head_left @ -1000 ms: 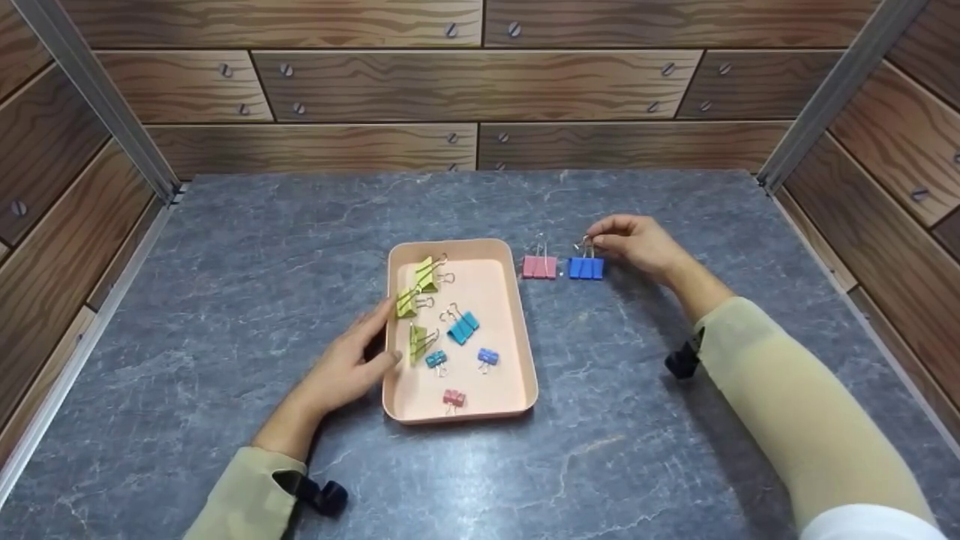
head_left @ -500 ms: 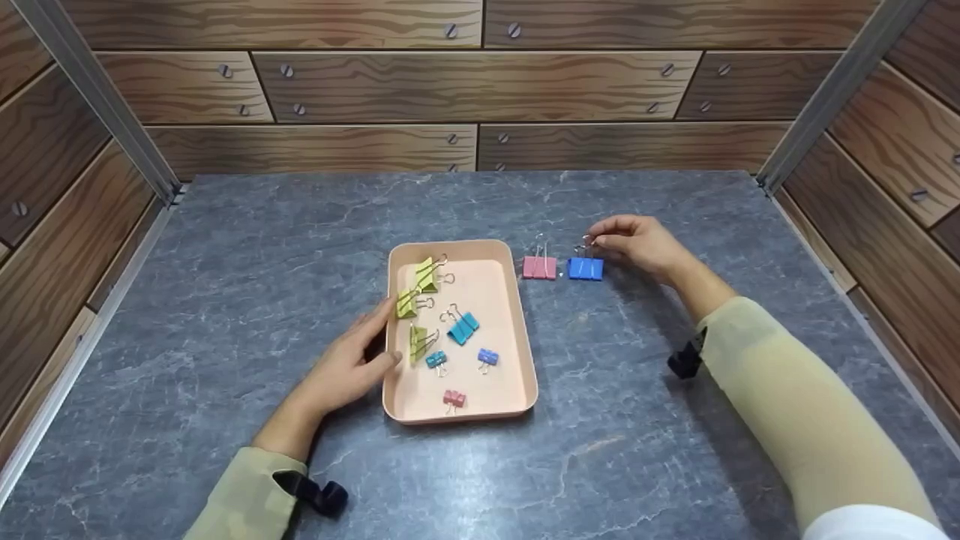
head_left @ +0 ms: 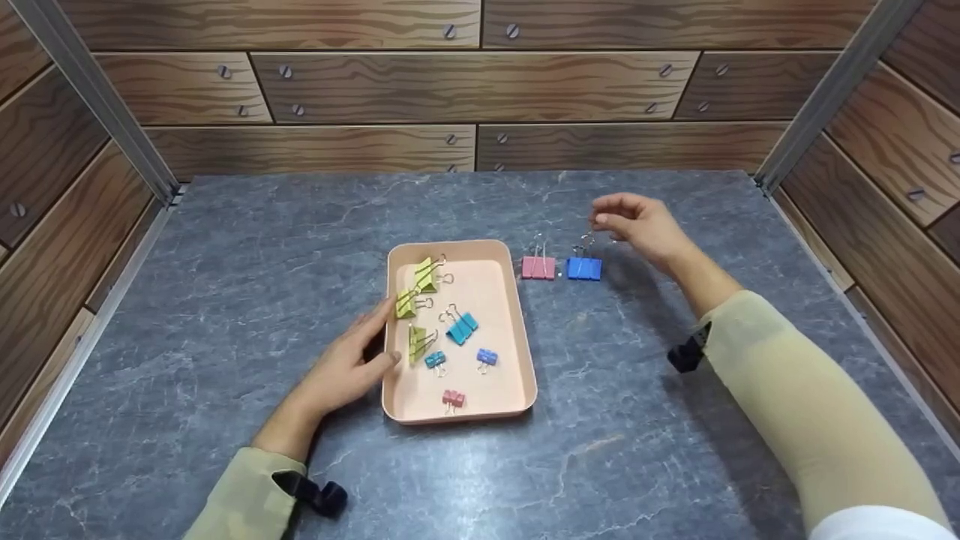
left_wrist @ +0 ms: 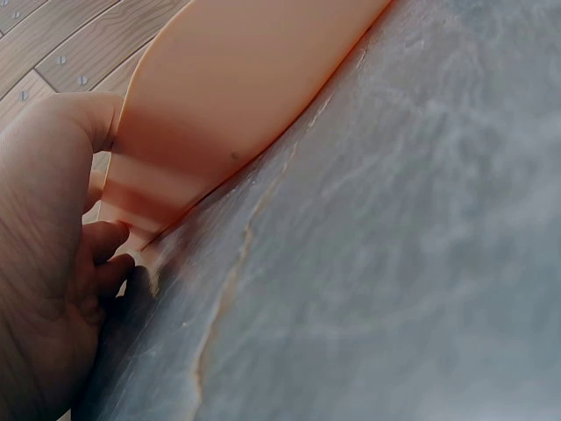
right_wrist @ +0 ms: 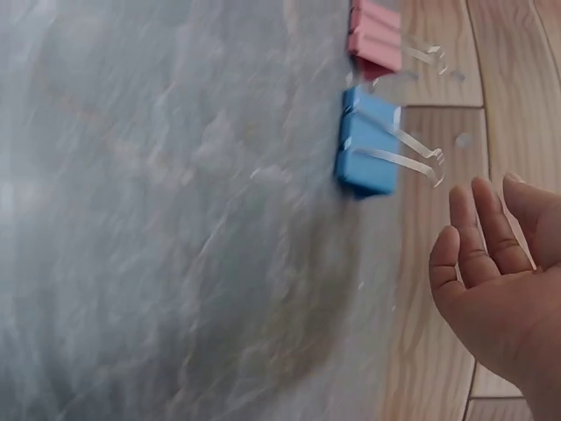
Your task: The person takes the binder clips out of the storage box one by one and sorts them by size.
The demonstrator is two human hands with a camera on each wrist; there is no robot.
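Note:
My left hand grips the left wall of a shallow pink tray, thumb at the rim and other fingers along the outside. Loosely bent, my right hand hovers just above the wire handles of a large blue binder clip, holding nothing. In the right wrist view a gap shows between the fingers and that clip. It stands on the table with its handles up. A large pink binder clip stands upright to its left, beside the tray.
Three yellow-green binder clips line the tray's left side. Also inside are a larger teal clip, a small teal one, a small purple-blue one and a small pink one. Wood-patterned walls enclose the grey table.
The right hand has let go of the blue clip's handles and risen slightly away. The blue clip has turned a little and stays standing. The left hand and tray have not moved.

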